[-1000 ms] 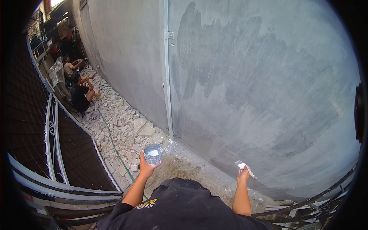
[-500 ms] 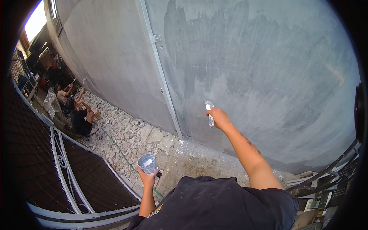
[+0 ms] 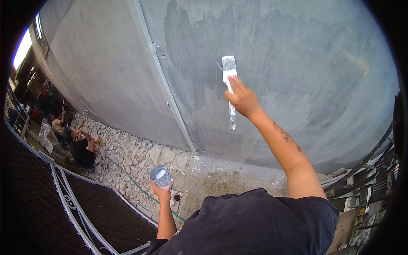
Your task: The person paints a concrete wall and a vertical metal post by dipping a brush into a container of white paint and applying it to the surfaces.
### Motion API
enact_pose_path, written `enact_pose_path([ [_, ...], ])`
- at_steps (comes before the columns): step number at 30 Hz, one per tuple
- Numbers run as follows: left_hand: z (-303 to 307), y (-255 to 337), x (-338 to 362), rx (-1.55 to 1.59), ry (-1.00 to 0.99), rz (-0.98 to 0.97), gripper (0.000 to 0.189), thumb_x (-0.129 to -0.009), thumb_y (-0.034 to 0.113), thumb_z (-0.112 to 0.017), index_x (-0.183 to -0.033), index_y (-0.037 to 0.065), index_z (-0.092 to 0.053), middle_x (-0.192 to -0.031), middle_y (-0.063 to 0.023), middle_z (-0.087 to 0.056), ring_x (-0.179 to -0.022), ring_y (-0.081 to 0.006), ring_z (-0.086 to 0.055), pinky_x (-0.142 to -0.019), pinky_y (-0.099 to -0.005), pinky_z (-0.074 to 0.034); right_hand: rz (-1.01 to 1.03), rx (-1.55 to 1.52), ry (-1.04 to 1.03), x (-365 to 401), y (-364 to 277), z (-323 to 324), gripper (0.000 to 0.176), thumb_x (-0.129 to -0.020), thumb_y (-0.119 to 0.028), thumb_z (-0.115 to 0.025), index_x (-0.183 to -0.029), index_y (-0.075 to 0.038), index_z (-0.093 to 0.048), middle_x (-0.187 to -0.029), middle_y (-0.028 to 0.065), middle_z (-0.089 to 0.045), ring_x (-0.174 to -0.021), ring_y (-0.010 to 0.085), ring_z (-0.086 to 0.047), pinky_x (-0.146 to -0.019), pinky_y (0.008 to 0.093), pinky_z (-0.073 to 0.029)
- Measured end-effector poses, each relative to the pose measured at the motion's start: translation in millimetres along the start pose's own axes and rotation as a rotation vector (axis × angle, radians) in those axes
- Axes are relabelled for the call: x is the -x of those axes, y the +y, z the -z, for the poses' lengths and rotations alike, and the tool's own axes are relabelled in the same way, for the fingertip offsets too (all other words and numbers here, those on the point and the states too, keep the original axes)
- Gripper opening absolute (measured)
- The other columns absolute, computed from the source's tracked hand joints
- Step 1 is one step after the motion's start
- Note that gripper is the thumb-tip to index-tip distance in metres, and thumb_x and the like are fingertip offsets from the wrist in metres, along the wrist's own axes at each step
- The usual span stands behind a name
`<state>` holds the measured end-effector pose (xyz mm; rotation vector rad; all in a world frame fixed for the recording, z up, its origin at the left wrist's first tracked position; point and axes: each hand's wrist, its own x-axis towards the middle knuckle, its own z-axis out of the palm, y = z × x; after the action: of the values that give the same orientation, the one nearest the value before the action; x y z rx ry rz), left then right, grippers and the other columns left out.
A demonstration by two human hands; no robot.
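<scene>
My right hand (image 3: 244,98) grips a paintbrush (image 3: 229,75) by its white, paint-crusted handle, with the bristles pointing up against the grey wall (image 3: 272,51). Darker, wet-looking patches and streaks spread over the wall around the brush. Lower down at the left, my left hand (image 3: 162,192) is wrapped round a clear plastic cup (image 3: 160,175). White paint coats the inside of the cup. A metal strip (image 3: 163,80) with a small bracket runs down the wall, left of the brush.
Broken rubble (image 3: 131,153) covers the ground along the wall's foot, crossed by a green hose (image 3: 136,183). Two people (image 3: 80,148) sit by the wall at the far left. A metal railing (image 3: 70,204) borders a dark roof on the left. Stacked frames (image 3: 361,187) stand at the right.
The paintbrush in my right hand has moved up the wall, its bristles now in full sight. My left hand still holds the cup. The whole view has shifted slightly.
</scene>
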<state>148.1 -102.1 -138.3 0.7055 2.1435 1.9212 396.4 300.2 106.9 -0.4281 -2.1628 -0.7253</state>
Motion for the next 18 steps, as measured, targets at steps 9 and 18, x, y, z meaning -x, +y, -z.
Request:
enact_pose_path([
  [9,-9,17,-2,0.09,-0.175,-0.04,0.093,-0.062,0.008,-0.095,-0.139,0.004,-0.042,-0.13,-0.013,-0.058,-0.118,-0.0255,-0.06,-0.102,-0.0376,-0.048,-0.15,-0.306,-0.829,149,-78,-78,0.01,-0.09,-0.015,-0.061,-0.087,-0.007,-0.066,-0.141,0.0347,-0.053,-0.126,0.0485,-0.061,-0.082,0.0477,-0.063],
  [18,-15,33,-13,0.109,-0.309,0.008,0.092,-0.064,0.007,-0.095,-0.139,0.001,-0.041,-0.128,-0.0135,-0.06,-0.117,-0.0242,-0.062,-0.1,-0.0367,-0.049,-0.156,0.004,-0.181,26,4,33,0.007,-0.088,-0.012,-0.065,-0.083,-0.011,-0.06,-0.139,0.0269,-0.059,-0.126,0.0444,-0.062,-0.075,0.043,-0.063],
])
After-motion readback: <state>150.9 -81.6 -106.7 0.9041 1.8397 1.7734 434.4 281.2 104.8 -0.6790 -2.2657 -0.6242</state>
